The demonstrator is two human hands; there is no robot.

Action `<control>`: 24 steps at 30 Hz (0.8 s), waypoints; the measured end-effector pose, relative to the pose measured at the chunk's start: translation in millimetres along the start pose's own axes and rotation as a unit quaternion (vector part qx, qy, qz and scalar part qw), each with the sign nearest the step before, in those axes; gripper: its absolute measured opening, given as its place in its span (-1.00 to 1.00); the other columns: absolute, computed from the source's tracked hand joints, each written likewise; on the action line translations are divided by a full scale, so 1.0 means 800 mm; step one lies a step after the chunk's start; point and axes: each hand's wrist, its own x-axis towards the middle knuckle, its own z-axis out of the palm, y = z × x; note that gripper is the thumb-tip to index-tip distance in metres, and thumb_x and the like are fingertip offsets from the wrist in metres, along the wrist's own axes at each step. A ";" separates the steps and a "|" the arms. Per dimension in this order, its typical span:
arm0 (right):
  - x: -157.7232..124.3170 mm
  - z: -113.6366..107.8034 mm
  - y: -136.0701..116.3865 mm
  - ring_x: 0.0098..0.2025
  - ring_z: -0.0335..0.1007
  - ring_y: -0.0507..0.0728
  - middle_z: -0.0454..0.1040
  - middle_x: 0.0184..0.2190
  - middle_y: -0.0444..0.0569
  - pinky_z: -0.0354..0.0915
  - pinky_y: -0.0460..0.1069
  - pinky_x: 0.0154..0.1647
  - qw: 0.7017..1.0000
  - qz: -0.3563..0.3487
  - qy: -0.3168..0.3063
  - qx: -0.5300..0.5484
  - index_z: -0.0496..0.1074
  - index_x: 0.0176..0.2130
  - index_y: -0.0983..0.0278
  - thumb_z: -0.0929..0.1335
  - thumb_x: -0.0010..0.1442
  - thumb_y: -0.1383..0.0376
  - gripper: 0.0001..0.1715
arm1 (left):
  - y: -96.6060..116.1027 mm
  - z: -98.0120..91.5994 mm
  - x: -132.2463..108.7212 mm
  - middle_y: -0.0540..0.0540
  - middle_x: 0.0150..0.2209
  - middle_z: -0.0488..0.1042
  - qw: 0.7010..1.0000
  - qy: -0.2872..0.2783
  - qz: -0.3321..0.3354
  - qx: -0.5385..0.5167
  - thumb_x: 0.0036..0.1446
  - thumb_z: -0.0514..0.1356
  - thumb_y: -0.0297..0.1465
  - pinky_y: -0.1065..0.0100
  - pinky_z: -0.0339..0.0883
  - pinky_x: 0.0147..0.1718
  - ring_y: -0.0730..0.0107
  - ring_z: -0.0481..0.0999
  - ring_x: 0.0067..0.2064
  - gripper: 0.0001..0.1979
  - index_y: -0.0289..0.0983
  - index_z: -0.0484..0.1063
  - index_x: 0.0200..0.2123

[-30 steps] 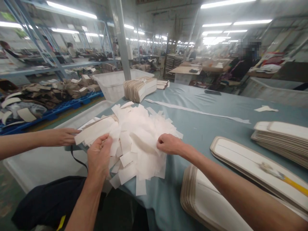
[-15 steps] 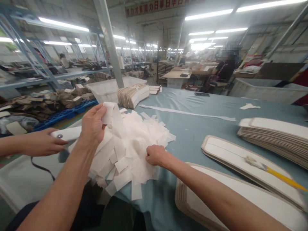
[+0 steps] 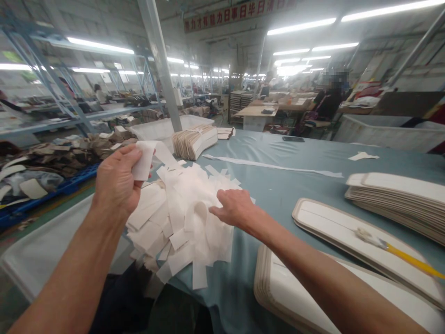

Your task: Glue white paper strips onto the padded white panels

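Observation:
My left hand [image 3: 120, 178] is closed around the end of a white fabric strip [image 3: 143, 161], held up above the left side of the pile. From there the strip loops over and hangs to the right. A heap of loose white strips [image 3: 181, 195] covers the near left corner of the table. My right hand [image 3: 236, 208] hovers at the right side of this heap. Its thumb and forefinger are apart with nothing visible between them; the other fingers are partly hidden.
Stacks of long white panels with beige edges [image 3: 399, 185] lie on the blue-green table cover [image 3: 274, 190]. A yellow-handled brush [image 3: 399, 253] rests on one panel. A tied bundle [image 3: 196, 139], a phone [image 3: 293, 138] and a long strip [image 3: 271, 165] lie farther back. White bins stand beside the table.
My left hand has moved left with the strip, and my right hand has loosened and shifted up and right. Another person's hand with a white piece has left the view at left.

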 end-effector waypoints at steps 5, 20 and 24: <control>-0.028 -0.033 -0.025 -0.05 0.63 0.20 0.69 -0.05 0.17 0.46 0.05 -0.07 0.816 -0.063 -0.150 0.554 0.59 -0.11 0.32 0.02 0.56 -0.19 -0.13 | -0.031 0.009 -0.075 0.01 -0.39 0.63 0.999 -0.009 -0.032 -0.022 -0.17 0.48 -0.16 0.43 0.34 -0.48 0.41 0.50 -0.43 -0.53 -0.26 0.54 -0.19; -0.104 -0.009 -0.001 -0.59 0.26 -0.07 0.47 -0.54 -0.18 0.21 -0.16 -0.52 0.725 0.039 -0.043 0.686 0.39 -0.47 0.28 0.30 0.45 0.37 -0.59 | -0.073 0.021 -0.339 -0.02 -0.50 0.60 0.957 -0.231 -0.130 0.115 0.23 0.26 -0.10 0.50 0.35 -0.48 0.43 0.53 -0.49 -0.69 -0.22 0.53 -0.37; -0.130 -0.004 0.024 -0.64 0.19 -0.06 0.35 -0.63 -0.23 0.11 -0.15 -0.60 0.755 0.049 -0.044 0.652 0.37 -0.48 0.26 0.32 0.45 0.27 -0.57 | -0.084 0.029 -0.394 0.00 -0.56 0.53 0.937 -0.278 -0.207 0.052 0.23 0.27 -0.07 0.49 0.28 -0.49 0.48 0.43 -0.54 -0.66 -0.23 0.49 -0.40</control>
